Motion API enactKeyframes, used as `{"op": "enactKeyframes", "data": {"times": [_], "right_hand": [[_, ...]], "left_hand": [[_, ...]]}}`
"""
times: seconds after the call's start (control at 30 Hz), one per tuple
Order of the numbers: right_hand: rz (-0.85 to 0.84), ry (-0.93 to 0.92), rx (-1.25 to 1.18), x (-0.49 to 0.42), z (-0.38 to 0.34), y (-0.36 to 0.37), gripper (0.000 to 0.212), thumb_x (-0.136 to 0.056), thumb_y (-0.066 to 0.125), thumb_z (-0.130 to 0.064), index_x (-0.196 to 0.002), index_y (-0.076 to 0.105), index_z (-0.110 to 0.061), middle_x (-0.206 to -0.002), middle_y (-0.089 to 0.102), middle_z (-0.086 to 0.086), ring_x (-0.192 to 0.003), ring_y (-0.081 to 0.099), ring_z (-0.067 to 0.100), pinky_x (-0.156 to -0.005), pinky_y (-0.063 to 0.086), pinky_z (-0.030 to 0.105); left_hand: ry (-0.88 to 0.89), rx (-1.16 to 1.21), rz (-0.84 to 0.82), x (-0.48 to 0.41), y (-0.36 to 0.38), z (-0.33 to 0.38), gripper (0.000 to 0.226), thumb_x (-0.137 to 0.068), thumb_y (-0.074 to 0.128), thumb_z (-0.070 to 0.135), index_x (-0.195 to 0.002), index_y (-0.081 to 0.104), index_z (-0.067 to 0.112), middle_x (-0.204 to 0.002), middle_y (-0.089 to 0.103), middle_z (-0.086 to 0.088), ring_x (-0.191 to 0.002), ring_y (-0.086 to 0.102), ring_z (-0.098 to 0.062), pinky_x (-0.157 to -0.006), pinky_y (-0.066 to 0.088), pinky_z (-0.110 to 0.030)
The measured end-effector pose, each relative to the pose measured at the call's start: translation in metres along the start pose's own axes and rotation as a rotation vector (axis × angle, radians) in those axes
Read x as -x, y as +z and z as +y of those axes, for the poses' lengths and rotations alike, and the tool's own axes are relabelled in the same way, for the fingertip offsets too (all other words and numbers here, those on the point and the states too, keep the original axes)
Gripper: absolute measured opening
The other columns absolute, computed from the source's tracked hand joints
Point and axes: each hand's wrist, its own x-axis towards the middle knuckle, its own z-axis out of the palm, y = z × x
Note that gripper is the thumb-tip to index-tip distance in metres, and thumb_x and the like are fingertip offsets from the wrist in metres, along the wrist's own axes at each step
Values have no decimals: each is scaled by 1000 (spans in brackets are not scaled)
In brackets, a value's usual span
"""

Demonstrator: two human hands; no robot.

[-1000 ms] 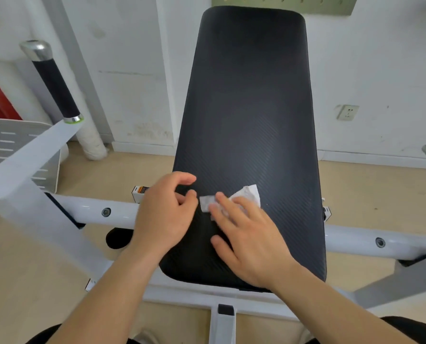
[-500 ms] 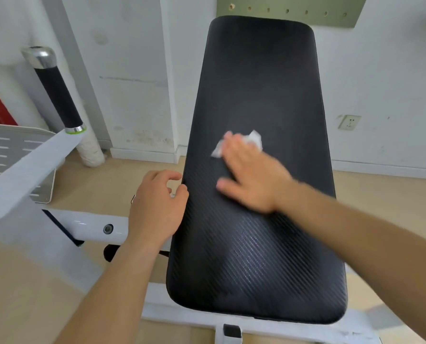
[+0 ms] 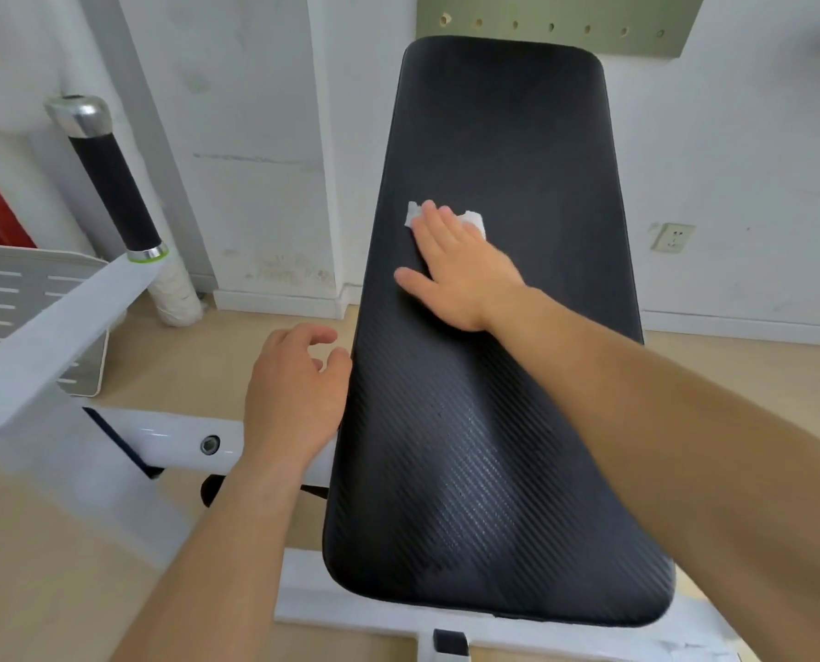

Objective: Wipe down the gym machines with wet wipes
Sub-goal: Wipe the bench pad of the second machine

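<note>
Against the white wall, on the black bench pad [image 3: 494,422], the right hand [image 3: 460,269], fingers flat for full contact, is pressing the wet wipe [image 3: 474,219] mid-pad toward 12 o'clock, the left hand [image 3: 293,394] idling loosely curled and empty at 9 o'clock.

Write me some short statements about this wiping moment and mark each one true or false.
1. The right hand presses the wet wipe flat onto the black pad. True.
2. The left hand holds a second wipe. False: it holds nothing, and its fingers are loosely curled beside the pad's left edge.
3. The wet wipe lies at the near end of the black pad. False: it lies in the far half, under the right hand's fingertips.
4. A black-gripped handle with a chrome cap stands to the left of the black pad. True.
</note>
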Motion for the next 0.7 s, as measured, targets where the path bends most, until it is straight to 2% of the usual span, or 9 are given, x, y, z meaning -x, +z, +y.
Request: {"op": "enactKeyframes", "data": {"times": [0.07, 0.2, 0.33, 0.47, 0.6, 0.7], "right_hand": [[4, -93, 27, 36, -19, 14, 85, -98, 22, -64, -160, -3, -11, -167, -11, 6, -154, -9, 20, -126, 2, 41], [-38, -239, 35, 153, -30, 48, 86, -97, 26, -64, -160, 0, -10, -167, -11, 7, -154, -14, 20, -126, 2, 39], [-106, -334, 63, 217, -7, 61, 80, -100, 31, -58, -161, 3, -16, -168, -7, 2, -154, -10, 16, -126, 2, 36], [-50, -262, 106, 158, 32, 41, 80, -98, 27, -59, -161, 8, -12, -167, 0, 7, -155, 3, 21, -126, 11, 40], [17, -69, 104, 64, 79, 7, 89, -90, 11, -66, -160, 5, -11, -168, 0, 10, -155, 4, 23, -126, 8, 40], [59, 89, 22, 18, 117, -15, 79, -99, 23, -59, -160, 7, -13, -168, 2, 9, -154, 6, 24, -125, 11, 43]], "left_hand": [[27, 14, -14, 3, 2, 5, 23, -95, 55, 30, -116, 62, 31, -119, 56, 11, -94, 60, -7, -87, 56, -45], [137, -36, -90, 10, 8, 13, 25, -96, 55, 32, -120, 61, 34, -123, 56, 11, -102, 58, -8, -89, 45, -29], [217, -142, -65, 17, 14, 22, 27, -97, 56, 30, -123, 61, 29, -128, 55, 10, -120, 51, -14, -91, 37, -26], [283, -151, -37, 17, 34, 39, 27, -95, 56, 30, -122, 62, 27, -128, 53, 11, -121, 49, -13, -90, 36, -25], [338, -177, -11, 11, 61, 57, 28, -95, 57, 29, -122, 63, 25, -131, 53, 9, -120, 48, -14, -90, 35, -24], [352, -185, 23, 7, 73, 65, 26, -94, 58, 27, -120, 65, 24, -131, 54, 6, -117, 48, -15, -88, 33, -23]]}}
